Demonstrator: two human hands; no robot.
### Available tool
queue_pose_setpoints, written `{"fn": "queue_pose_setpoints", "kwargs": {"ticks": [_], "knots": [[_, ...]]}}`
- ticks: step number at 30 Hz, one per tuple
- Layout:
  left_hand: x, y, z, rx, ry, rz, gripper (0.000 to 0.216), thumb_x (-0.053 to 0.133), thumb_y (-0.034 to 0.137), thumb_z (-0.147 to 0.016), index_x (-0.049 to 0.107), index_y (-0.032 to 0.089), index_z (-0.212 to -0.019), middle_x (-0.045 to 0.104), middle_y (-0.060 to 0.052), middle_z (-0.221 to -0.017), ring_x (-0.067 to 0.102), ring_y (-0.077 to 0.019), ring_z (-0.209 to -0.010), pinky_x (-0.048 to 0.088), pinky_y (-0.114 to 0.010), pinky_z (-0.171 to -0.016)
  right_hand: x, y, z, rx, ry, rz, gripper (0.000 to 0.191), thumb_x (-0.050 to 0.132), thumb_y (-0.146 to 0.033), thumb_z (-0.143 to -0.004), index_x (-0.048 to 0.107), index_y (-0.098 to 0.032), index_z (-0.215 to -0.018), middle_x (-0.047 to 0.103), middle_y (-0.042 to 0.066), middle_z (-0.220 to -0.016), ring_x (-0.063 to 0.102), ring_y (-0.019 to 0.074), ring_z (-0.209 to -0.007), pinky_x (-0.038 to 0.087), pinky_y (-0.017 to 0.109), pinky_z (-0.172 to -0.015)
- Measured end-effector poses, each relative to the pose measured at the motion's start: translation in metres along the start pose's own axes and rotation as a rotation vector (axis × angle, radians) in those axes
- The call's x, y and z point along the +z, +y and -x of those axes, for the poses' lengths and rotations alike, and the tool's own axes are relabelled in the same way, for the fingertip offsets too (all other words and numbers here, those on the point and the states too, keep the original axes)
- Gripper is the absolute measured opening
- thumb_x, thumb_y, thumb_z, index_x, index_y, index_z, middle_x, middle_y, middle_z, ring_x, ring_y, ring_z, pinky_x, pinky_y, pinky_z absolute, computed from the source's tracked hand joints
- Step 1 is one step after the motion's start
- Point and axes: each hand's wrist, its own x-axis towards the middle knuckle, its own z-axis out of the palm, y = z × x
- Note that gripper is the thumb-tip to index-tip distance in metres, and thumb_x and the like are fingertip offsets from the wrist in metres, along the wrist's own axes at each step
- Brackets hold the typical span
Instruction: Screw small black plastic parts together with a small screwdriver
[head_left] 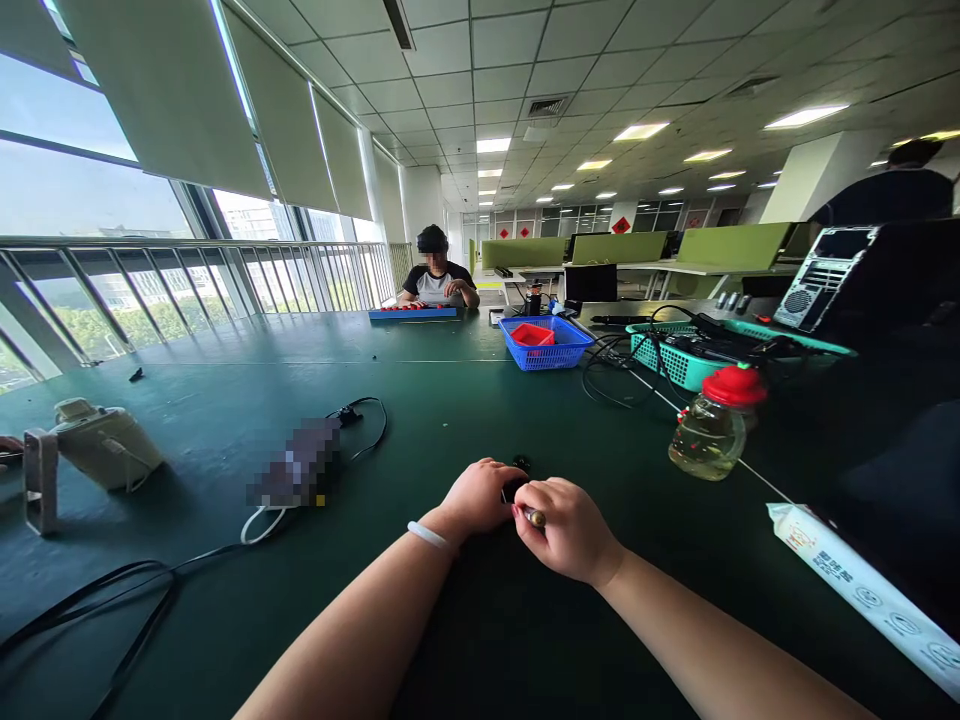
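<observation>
A dark green table [427, 420] spreads across the scene, with a blue basket [552, 358] toward its far side and a red-lidded bottle [706, 440] on the right. On the near side, a small black object [511, 489] lies between the left hand [481, 495] and the right hand [568, 528], partly hidden. The left curls against it, its grip impossible to tell; the right is closed around a pen-like tool [535, 517].

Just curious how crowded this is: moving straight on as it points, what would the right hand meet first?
The right hand would probably meet the small dark object beside the left hand; whether they touch is unclear.
</observation>
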Motion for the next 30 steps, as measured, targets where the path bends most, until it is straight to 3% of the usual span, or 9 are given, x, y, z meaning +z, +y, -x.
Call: {"fn": "queue_pose_setpoints", "kwargs": {"ticks": [5,9,12,17,26,30], "knots": [[0.001,0.000,0.000,0.029,0.006,-0.007,0.035,0.061,0.019,-0.078,0.070,0.021,-0.112,0.076,-0.005,-0.107,0.068,-0.0232,-0.099,0.048,-0.035,-0.097,0.005,-0.001,0.000,0.120,-0.030,-0.009,0.018,0.043,-0.016,-0.089,0.046,-0.023,-0.073,0.059,-0.001,-0.062,0.055,0.0146,-0.053,0.038,0.028,-0.059],[0.001,0.001,0.001,0.026,0.027,-0.011,0.025,0.062,0.032,-0.085,0.071,0.021,-0.105,0.076,-0.005,-0.095,0.068,-0.0224,-0.089,0.049,-0.035,-0.089,0.004,0.005,0.001,0.282,-0.004,-0.130,0.022,0.041,-0.022,-0.094,0.046,-0.024,-0.073,0.059,-0.001,-0.062,0.056,0.0147,-0.054,0.039,0.026,-0.056],[0.001,0.000,0.001,-0.006,0.023,-0.015,0.037,0.069,0.043,-0.082,0.070,0.021,-0.113,0.075,-0.005,-0.100,0.067,-0.0243,-0.093,0.050,-0.036,-0.088,0.000,0.012,0.003,0.355,0.079,-0.211,0.023,0.040,-0.026,-0.096,0.050,-0.024,-0.076,0.059,-0.001,-0.062,0.057,0.0142,-0.052,0.041,0.024,-0.054],[0.001,-0.001,-0.001,-0.049,0.000,-0.017,0.049,0.076,0.042,-0.076,0.068,0.023,-0.121,0.074,-0.006,-0.109,0.066,-0.0253,-0.100,0.049,-0.037,-0.093,-0.002,0.022,0.006,0.473,0.248,-0.159,0.024,0.041,-0.032,-0.096,0.052,-0.023,-0.077,0.059,0.000,-0.060,0.056,0.0149,-0.051,0.041,0.025,-0.053],[-0.001,0.001,0.003,-0.013,0.057,0.033,0.043,0.070,0.036,-0.080,0.067,0.023,-0.121,0.073,-0.006,-0.108,0.067,-0.0250,-0.102,0.051,-0.038,-0.094,0.007,0.025,0.006,0.533,0.058,-0.207,0.024,0.041,-0.036,-0.096,0.055,-0.024,-0.080,0.061,0.000,-0.063,0.060,0.0173,-0.057,0.044,0.027,-0.056],[-0.002,0.004,0.003,0.003,0.125,0.084,0.043,0.066,0.033,-0.083,0.064,0.020,-0.124,0.071,-0.007,-0.108,0.067,-0.0232,-0.100,0.052,-0.036,-0.093,0.006,0.026,0.007,0.542,0.123,-0.294,0.025,0.043,-0.039,-0.095,0.057,-0.023,-0.081,0.063,0.001,-0.067,0.060,0.0174,-0.060,0.045,0.027,-0.058]]}}
